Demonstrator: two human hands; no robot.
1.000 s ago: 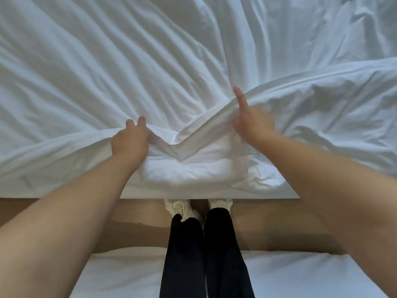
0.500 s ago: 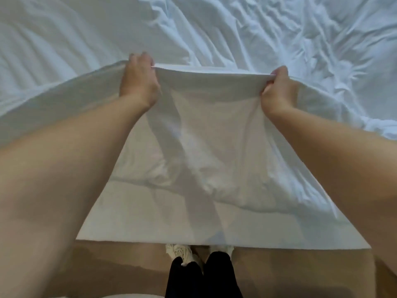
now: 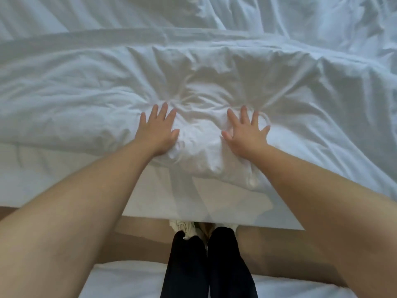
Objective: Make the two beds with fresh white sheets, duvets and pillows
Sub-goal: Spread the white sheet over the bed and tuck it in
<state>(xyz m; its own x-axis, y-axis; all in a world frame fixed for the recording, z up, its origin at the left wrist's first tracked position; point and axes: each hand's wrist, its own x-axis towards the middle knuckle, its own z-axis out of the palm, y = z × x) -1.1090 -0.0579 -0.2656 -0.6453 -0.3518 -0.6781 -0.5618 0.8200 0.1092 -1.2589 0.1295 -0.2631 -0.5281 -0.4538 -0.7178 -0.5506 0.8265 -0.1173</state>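
Note:
A white duvet (image 3: 214,78) lies rumpled across the bed in front of me, its folded-over edge running left to right at the back. My left hand (image 3: 158,131) and my right hand (image 3: 245,132) lie flat on it, fingers spread, pressing a puffy bunched part near the bed's front edge. Neither hand holds any cloth. A thin white sheet (image 3: 193,203) hangs over the near side of the bed below the duvet.
I stand in a narrow strip of brown floor (image 3: 139,244) between two beds, black trousers and pale shoes (image 3: 184,227) below. White bedding of the second bed (image 3: 120,280) lies behind my legs. More crumpled white cloth (image 3: 300,16) fills the far side.
Both hands gripped the sheet's edge, lifted and spread it wide, then let go. They now press flat and open on the duvet.

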